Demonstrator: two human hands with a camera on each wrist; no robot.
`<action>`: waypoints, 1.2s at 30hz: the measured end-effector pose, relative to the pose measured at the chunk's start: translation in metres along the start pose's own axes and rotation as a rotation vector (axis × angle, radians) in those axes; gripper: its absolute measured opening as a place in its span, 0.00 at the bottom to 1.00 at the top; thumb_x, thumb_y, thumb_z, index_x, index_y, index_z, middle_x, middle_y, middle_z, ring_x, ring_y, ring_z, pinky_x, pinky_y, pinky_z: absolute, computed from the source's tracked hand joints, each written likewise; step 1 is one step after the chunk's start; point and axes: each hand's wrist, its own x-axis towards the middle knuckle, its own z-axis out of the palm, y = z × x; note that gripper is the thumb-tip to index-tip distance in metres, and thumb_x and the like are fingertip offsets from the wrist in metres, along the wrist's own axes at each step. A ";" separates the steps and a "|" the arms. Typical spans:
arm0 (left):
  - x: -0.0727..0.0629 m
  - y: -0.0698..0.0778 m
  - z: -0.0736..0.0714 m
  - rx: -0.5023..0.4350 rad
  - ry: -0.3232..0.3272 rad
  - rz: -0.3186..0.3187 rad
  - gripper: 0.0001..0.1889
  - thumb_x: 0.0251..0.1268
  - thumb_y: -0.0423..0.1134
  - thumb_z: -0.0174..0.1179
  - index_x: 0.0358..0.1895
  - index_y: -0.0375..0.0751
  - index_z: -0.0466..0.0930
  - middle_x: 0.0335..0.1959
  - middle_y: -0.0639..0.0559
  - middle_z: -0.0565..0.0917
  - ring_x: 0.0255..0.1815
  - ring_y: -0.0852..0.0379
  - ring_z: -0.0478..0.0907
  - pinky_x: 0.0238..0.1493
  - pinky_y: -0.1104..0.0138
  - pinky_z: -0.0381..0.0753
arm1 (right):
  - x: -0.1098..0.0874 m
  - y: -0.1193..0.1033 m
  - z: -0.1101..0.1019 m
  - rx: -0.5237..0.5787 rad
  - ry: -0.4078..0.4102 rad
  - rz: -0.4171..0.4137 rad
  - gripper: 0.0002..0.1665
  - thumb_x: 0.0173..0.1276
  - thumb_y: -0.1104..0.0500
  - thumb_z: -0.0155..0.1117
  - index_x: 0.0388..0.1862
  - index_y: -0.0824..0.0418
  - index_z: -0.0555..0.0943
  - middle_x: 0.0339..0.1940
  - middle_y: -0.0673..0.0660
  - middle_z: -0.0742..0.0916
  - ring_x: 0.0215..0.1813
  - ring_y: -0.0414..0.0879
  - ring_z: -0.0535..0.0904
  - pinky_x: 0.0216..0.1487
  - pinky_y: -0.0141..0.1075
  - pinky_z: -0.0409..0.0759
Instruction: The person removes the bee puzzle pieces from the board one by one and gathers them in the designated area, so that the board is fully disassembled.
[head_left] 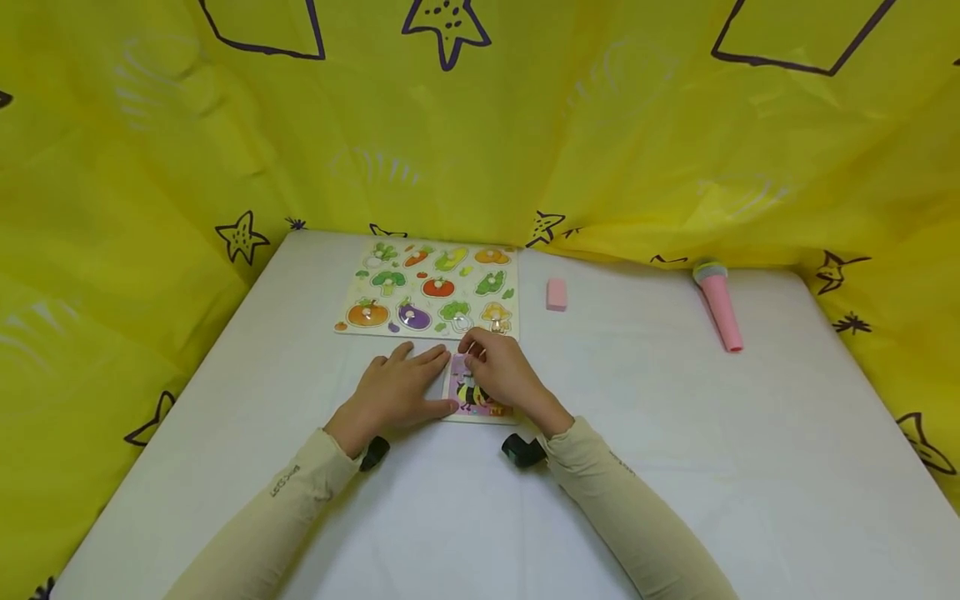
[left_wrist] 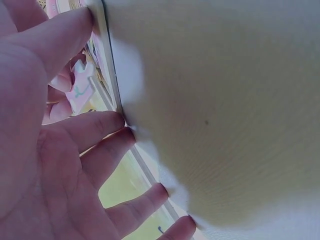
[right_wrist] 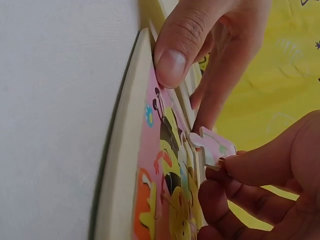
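A small jigsaw puzzle with a bee picture (head_left: 474, 398) lies in a pale frame in front of me. My right hand (head_left: 508, 371) is over its upper part. Between thumb and fingertips it pinches a pink jigsaw piece (right_wrist: 216, 147), held at the puzzle's far edge in the right wrist view. My left hand (head_left: 397, 390) lies at the puzzle's left side with its fingers stretched out. Its thumb (right_wrist: 172, 67) rests on the frame's edge, and in the left wrist view its fingertips (left_wrist: 160, 190) touch the board edges.
Just beyond the puzzle lies a vegetable peg board (head_left: 356, 287). To its right is a pink block (head_left: 557, 294). A pink toy microphone (head_left: 720, 308) lies farther right on the white table (head_left: 637, 400). Yellow patterned cloth (head_left: 300, 133) hangs around the table.
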 end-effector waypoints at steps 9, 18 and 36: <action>-0.001 -0.001 0.001 0.000 0.015 0.014 0.45 0.72 0.66 0.65 0.84 0.47 0.65 0.84 0.52 0.65 0.83 0.31 0.56 0.73 0.34 0.64 | -0.003 -0.001 -0.006 0.092 0.023 0.085 0.06 0.77 0.70 0.65 0.47 0.62 0.85 0.39 0.55 0.86 0.43 0.51 0.82 0.50 0.44 0.82; 0.001 -0.003 0.001 0.006 0.010 0.017 0.45 0.73 0.66 0.64 0.85 0.47 0.65 0.85 0.52 0.64 0.83 0.30 0.56 0.73 0.33 0.63 | -0.006 0.010 -0.015 0.222 0.115 0.121 0.07 0.78 0.68 0.64 0.49 0.64 0.86 0.40 0.56 0.87 0.39 0.50 0.81 0.41 0.38 0.79; 0.000 -0.001 -0.001 -0.005 0.005 0.024 0.46 0.72 0.66 0.65 0.84 0.45 0.65 0.85 0.50 0.64 0.82 0.29 0.57 0.72 0.33 0.65 | -0.025 0.034 -0.051 0.179 0.144 0.179 0.08 0.79 0.69 0.62 0.50 0.67 0.86 0.37 0.60 0.88 0.36 0.52 0.83 0.43 0.41 0.79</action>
